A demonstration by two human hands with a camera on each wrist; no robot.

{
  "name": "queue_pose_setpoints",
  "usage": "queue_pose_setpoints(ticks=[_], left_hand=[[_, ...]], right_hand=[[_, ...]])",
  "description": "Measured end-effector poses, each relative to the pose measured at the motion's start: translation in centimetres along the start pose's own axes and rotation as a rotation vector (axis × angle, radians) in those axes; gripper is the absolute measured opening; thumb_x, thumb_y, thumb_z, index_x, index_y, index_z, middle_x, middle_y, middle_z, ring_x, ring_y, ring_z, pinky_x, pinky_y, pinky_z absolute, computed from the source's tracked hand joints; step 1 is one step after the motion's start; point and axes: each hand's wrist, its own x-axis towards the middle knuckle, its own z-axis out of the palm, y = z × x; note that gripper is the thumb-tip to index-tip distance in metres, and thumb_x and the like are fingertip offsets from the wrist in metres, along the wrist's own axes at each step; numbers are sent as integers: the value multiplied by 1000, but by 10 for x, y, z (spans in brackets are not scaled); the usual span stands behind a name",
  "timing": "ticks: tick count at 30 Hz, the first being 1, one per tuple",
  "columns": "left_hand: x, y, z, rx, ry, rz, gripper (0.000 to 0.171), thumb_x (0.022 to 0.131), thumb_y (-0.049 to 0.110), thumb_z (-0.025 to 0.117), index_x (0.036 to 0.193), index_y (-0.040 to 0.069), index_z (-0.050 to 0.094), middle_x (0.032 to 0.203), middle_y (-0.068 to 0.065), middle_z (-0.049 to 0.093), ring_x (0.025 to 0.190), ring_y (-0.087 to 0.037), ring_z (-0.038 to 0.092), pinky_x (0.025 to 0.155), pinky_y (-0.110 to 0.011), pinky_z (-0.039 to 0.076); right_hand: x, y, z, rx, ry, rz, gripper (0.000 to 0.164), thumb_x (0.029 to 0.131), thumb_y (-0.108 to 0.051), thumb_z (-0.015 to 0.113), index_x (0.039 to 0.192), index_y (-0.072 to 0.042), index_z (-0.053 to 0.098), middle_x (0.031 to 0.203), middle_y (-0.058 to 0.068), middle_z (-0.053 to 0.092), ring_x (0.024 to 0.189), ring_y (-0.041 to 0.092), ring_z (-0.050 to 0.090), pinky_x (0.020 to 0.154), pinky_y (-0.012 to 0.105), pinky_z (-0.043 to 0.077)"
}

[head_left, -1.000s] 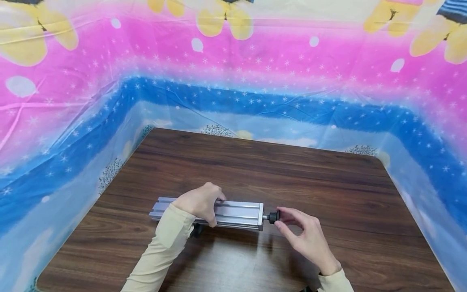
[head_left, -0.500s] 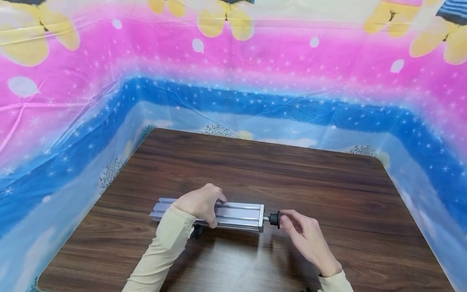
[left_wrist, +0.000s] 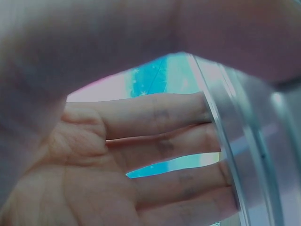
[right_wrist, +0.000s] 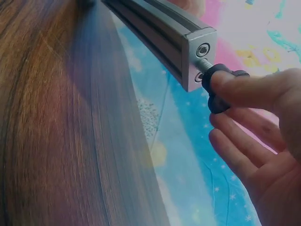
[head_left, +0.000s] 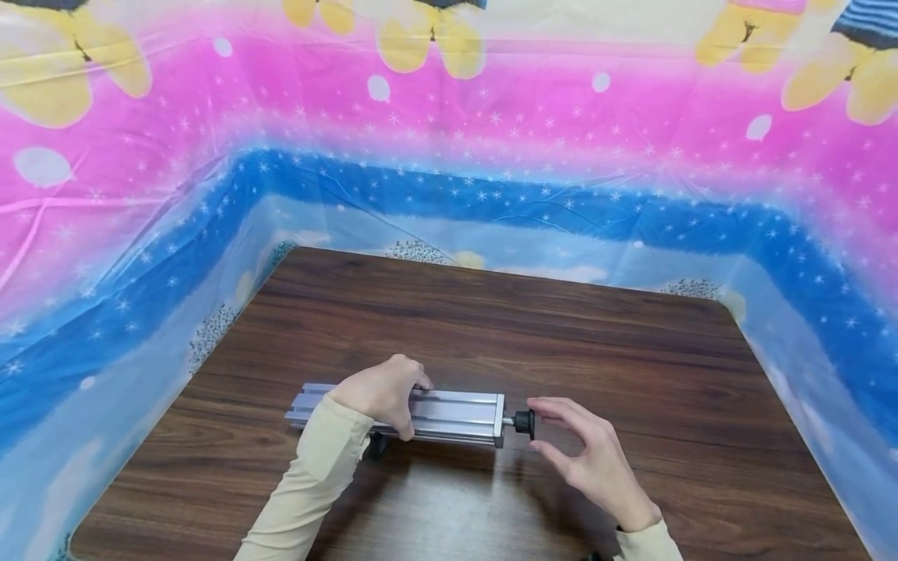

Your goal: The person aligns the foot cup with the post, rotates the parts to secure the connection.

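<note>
A silver aluminium profile with grooves along it lies crosswise before me, raised over the table. My left hand grips it from above, thumb on the near side and fingers on the far side. In the left wrist view its fingertips meet the edge of the profile. From the right end plate sticks a threaded rod carrying a black lobed knob. My right hand pinches this knob; in the right wrist view the thumb presses on the knob, fingers behind.
The dark wood-grain table extends beyond the profile on all sides. A patterned pink and blue cloth surrounds its back and sides. Something dark shows below the profile near my left wrist.
My right thumb and fingers, bunched close at the knob half a second ago, have spread apart to its upper and lower edges. The left hand keeps its hold on the profile.
</note>
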Motion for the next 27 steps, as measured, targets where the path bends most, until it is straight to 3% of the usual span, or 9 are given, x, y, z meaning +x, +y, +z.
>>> queue_pose_setpoints(ticks=[7, 15, 20, 24, 27], left_hand=[[0, 0, 1, -8, 6, 16, 54, 59, 3, 90, 111, 2, 75, 109, -8, 68, 89, -18, 56, 76, -35, 53], [1, 0, 3, 3, 9, 32, 54, 57, 4, 91, 109, 2, 76, 105, -6, 68, 88, -17, 56, 77, -34, 53], [1, -1, 4, 2, 9, 44, 50, 57, 3, 90, 105, 3, 76, 104, -7, 68, 85, -16, 56, 74, -33, 52], [0, -1, 3, -4, 4, 36, 49, 58, 3, 90, 105, 3, 77, 106, -7, 68, 87, -16, 55, 75, -33, 52], [-1, -1, 2, -6, 2, 32, 48, 58, 3, 89, 104, 4, 77, 107, -7, 68, 88, -17, 54, 75, -33, 51]], right_hand=[[1, -1, 1, -8, -10, 124, 41, 89, -7, 77, 128, -11, 67, 106, -2, 75, 90, 8, 72, 83, 21, 57], [4, -3, 5, 0, 4, 305, 14, 95, -17, 71, 105, -9, 75, 82, -8, 76, 69, 3, 71, 67, 21, 57], [5, -4, 6, -23, -28, 388, 18, 101, -27, 63, 96, -15, 76, 72, -9, 73, 62, 9, 71, 62, 20, 55], [2, -3, 4, -49, -43, 343, 15, 98, -24, 66, 107, -14, 74, 84, -9, 74, 74, 8, 72, 70, 23, 57], [-2, -2, 1, -30, -56, 260, 40, 90, -19, 77, 128, -14, 66, 112, -6, 72, 96, 10, 71, 81, 31, 59]])
